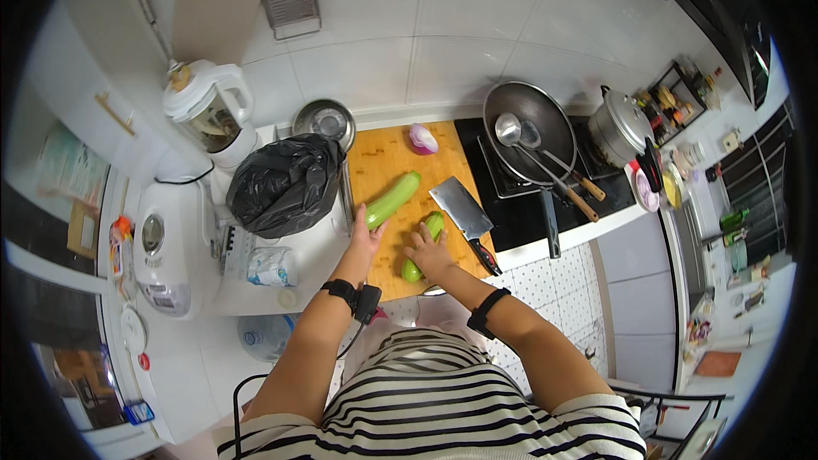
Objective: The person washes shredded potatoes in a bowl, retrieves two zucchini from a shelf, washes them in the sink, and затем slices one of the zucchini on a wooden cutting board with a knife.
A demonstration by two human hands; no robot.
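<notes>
My left hand (367, 235) grips the near end of a pale green zucchini (394, 198), which lies slantwise with its far end towards the middle of the bamboo cutting board (380, 153). Spread over a second zucchini (412, 271), my right hand (429, 252) covers its middle and leaves both ends visible. Just right of that hand lies a cleaver (461, 206), its blade pointing away and its black handle at the board's right edge. A cut piece of red onion (423, 139) rests near the board's far edge.
Left of the board are a black plastic bag (284, 185), a metal bowl (324, 121), a blender (211, 112) and a rice cooker (163, 249). On the right, a wok (543, 121) holding a ladle (509, 128) sits on the black cooktop (511, 230), beside a pressure cooker (617, 131).
</notes>
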